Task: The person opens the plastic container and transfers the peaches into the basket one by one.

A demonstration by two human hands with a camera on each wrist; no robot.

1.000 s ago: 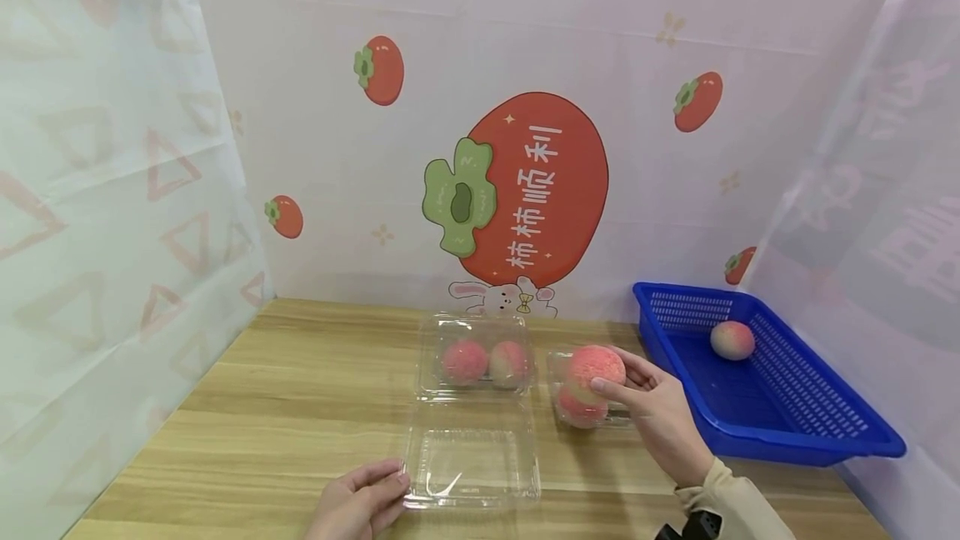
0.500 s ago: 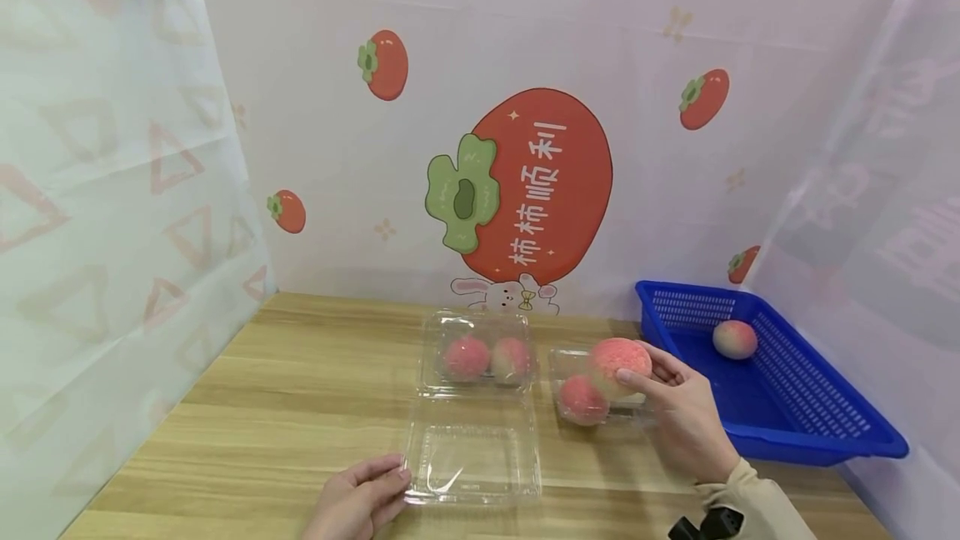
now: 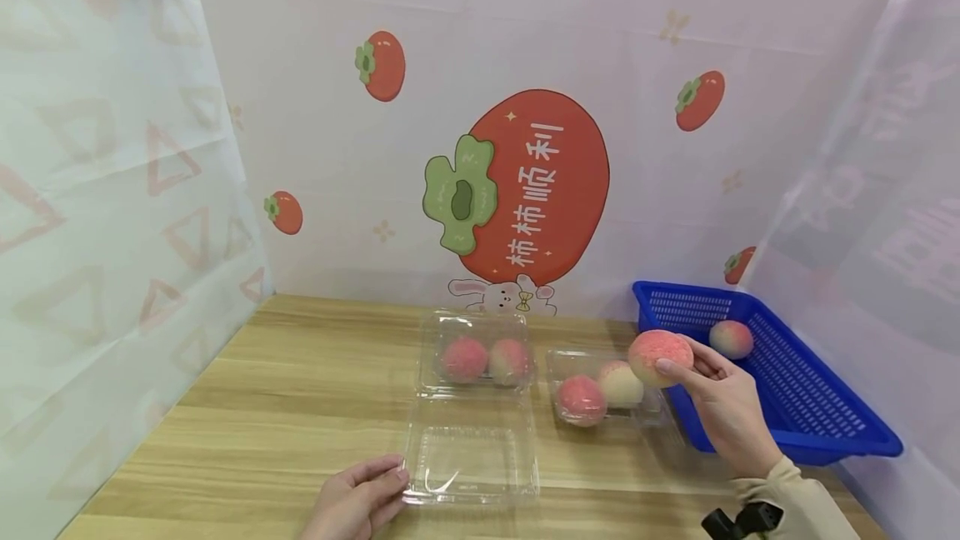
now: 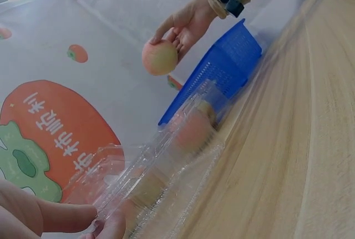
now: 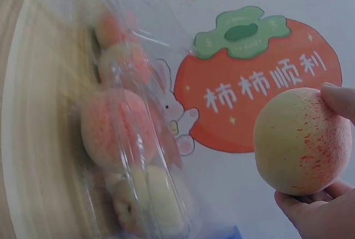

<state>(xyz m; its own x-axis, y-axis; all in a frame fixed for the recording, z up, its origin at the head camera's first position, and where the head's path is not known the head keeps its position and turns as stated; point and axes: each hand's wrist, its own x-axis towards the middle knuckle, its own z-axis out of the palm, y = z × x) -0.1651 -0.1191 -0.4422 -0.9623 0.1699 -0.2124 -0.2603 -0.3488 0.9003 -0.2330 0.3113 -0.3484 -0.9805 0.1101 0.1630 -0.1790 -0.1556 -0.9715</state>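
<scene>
Toward the table's (image 3: 225, 440) near edge a clear container (image 3: 476, 463) is pinched by the left hand (image 3: 357, 498); beyond, a peach (image 3: 654, 358) is gripped from its right by the right hand (image 3: 729, 413), aloft near the blue basket's (image 3: 825, 443) left rim.

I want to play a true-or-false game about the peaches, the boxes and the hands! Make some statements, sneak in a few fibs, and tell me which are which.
1. The right hand holds a peach. True.
2. The left hand holds a peach too. False: the left hand pinches the edge of the left clear box.
3. Another peach lies inside the blue basket. True.
4. The right clear box has five peaches in it. False: the right clear box has two peaches.
5. The left clear box is shut. False: it lies open.
</scene>
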